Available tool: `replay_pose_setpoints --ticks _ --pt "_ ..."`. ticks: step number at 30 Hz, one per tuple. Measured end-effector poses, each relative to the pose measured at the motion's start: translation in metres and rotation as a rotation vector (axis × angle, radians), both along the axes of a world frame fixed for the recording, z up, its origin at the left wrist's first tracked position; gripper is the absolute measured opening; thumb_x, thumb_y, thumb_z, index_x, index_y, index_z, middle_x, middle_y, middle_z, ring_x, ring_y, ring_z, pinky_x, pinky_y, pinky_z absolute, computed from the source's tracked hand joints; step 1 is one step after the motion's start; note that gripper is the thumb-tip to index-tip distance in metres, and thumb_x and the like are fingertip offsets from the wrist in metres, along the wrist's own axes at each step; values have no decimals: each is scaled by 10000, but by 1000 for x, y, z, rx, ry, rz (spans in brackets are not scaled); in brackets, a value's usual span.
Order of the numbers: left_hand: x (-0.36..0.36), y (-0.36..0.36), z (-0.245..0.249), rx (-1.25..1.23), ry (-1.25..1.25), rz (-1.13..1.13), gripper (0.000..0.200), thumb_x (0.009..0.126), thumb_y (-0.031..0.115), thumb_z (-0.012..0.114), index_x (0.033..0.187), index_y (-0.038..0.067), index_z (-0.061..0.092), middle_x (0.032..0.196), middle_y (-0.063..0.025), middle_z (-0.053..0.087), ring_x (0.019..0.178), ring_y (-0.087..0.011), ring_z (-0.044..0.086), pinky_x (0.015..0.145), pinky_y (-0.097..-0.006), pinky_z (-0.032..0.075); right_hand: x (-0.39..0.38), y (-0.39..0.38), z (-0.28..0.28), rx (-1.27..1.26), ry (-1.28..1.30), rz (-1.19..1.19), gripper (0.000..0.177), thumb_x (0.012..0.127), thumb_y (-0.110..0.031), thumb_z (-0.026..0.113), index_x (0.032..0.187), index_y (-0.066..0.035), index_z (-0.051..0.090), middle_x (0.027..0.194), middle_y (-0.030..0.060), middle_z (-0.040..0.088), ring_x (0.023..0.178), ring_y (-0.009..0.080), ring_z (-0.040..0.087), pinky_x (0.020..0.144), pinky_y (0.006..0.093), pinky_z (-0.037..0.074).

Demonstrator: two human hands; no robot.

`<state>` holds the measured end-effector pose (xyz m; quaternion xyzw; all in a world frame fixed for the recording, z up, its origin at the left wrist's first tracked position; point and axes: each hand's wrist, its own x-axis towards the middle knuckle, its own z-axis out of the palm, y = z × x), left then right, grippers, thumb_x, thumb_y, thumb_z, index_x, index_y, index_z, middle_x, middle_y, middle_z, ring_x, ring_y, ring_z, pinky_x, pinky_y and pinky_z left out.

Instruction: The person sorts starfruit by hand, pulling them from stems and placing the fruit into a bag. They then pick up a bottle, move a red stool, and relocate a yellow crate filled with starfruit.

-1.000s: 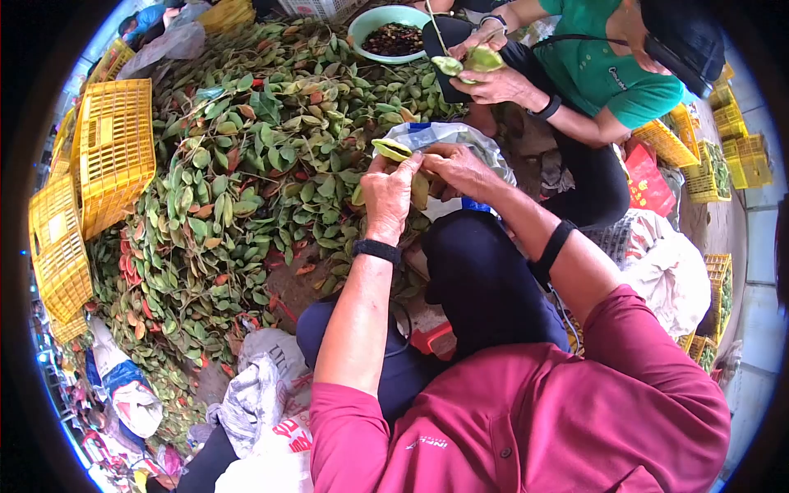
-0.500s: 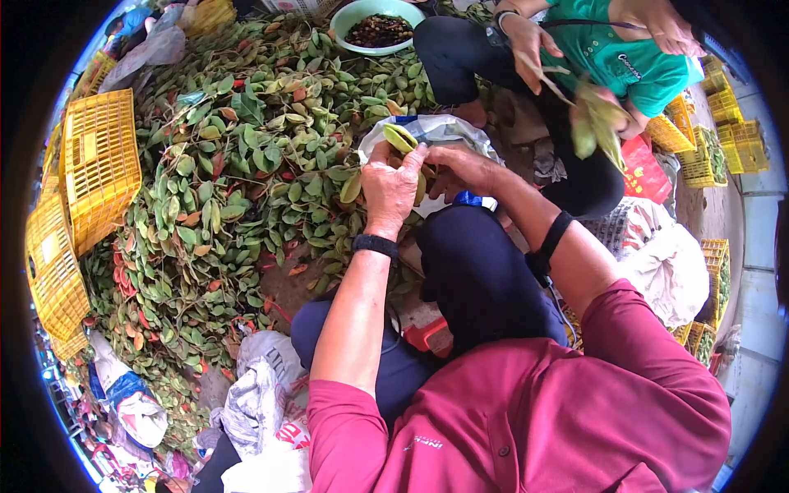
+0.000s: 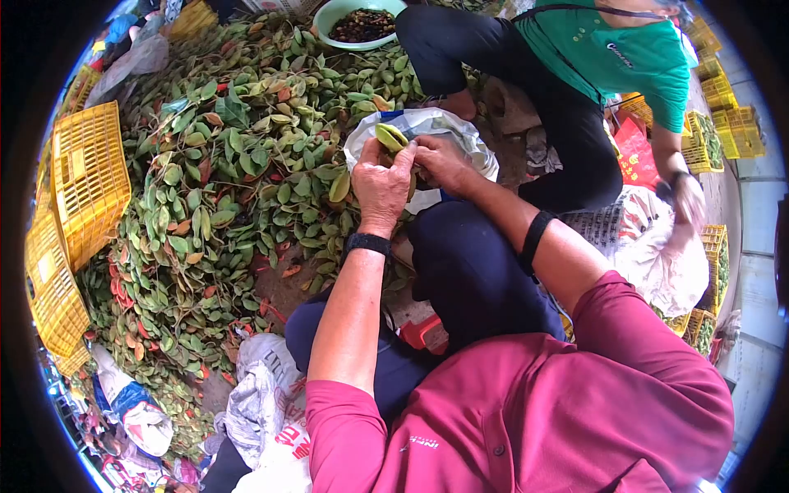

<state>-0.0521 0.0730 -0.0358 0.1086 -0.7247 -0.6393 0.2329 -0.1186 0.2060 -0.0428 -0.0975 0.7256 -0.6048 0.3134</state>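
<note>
My left hand (image 3: 381, 186) is closed around a small bunch of green leaves (image 3: 391, 137), whose tips stick up past the thumb and fingers. Close against it on the right, my right hand (image 3: 444, 164) has its fingers bent in at the leaves; what lies between those fingertips is hidden. Both hands are over the near side of an open white plastic bag (image 3: 472, 141), just beyond my knees. A wide heap of green and reddish leaves (image 3: 238, 164) spreads to the left of the bag.
A pale green basin (image 3: 329, 34) with dark, berry-like bits stands at the back. Yellow crates (image 3: 89, 177) are stacked on the left, more on the right. Across from me sits a co-worker in a green shirt (image 3: 612, 57), beside a white sack (image 3: 649, 267) and a red bag (image 3: 634, 156).
My hands stay together at the leaves with little visible movement. The co-worker's hand has swung down to the white sack, and the leaf bunch they held is out of sight.
</note>
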Motion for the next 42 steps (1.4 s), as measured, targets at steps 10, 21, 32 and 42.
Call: replay_pose_setpoints --ticks 10,21,32,42 --pt "-3 -4 -6 -131 -142 6 258 845 177 752 956 -35 657 852 -127 720 755 -198 678 693 -338 524 -13 12 -31 -221 -255 102 238 887 -166 574 1055 -10 638 945 77 643 694 124 573 527 267 432" --pt "-7 -52 -8 470 -274 -11 201 863 93 714 1002 -47 677 914 -48 688 784 -101 602 713 -262 489 -49 37 -44 355 145 171 513 887 -375 704 1255 -23 642 1211 146 661 1043 238 645 882 352 525" --pt "-2 -41 -2 322 -395 -329 212 903 111 651 1051 -38 679 886 -39 685 758 -96 624 672 -248 499 -24 -7 18 -9 235 189 407 919 -275 670 1230 -14 642 1053 120 707 943 164 644 872 307 500" --pt "-6 -45 -2 439 -484 -321 211 836 98 664 985 -40 721 817 -32 684 698 -91 601 633 -253 481 -11 -16 23 106 567 141 521 901 -70 555 1418 -108 508 1103 157 683 1004 208 646 912 342 501"
